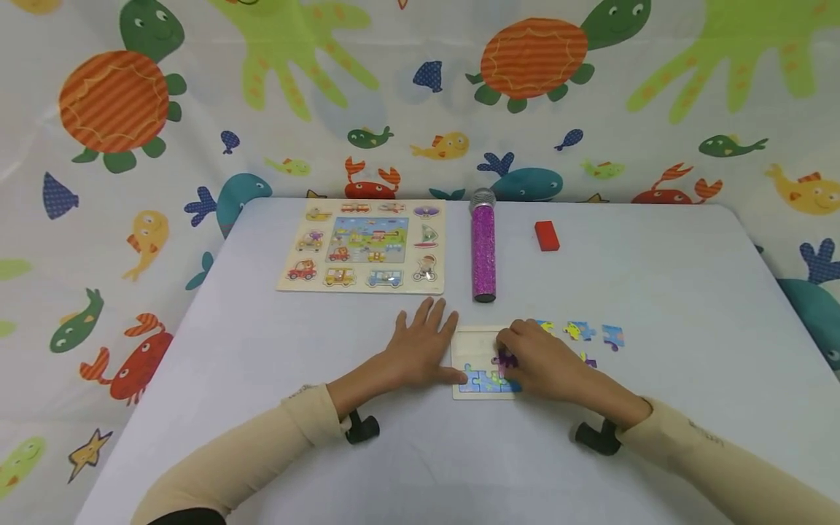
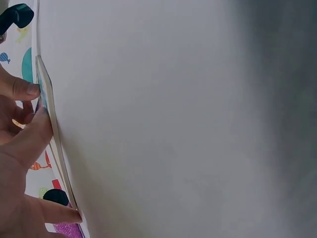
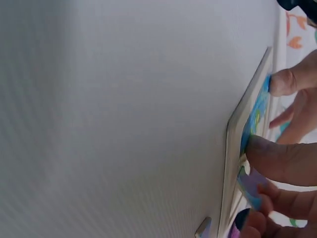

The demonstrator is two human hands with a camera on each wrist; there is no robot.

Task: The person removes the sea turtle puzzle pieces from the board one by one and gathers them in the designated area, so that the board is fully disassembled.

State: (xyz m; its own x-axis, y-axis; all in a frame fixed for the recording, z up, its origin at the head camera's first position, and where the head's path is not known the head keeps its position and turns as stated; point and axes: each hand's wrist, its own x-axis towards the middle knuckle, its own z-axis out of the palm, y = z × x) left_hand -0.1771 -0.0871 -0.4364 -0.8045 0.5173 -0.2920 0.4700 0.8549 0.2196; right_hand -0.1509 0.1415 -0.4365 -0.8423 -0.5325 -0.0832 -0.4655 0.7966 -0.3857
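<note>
A small wooden puzzle tray [image 1: 474, 337] lies on the table with blue jigsaw pieces [image 1: 484, 381] along its near side. My left hand [image 1: 418, 354] is spread at the tray's left edge, its thumb touching the fitted pieces. Over the tray's right part, my right hand [image 1: 550, 364] holds a purple and blue puzzle piece [image 3: 251, 188] between its fingers, tilted against the tray. Its thumb rests on the pieces beside it in the right wrist view. The right hand covers much of the tray's right side in the head view.
Loose puzzle pieces [image 1: 613, 336] lie right of the tray, some partly behind the right hand. Farther back are a larger vehicle picture board [image 1: 367, 281], a purple glittery microphone [image 1: 483, 251] and a red block [image 1: 547, 236]. A sea-animal cloth [image 1: 420, 102] hangs behind the table.
</note>
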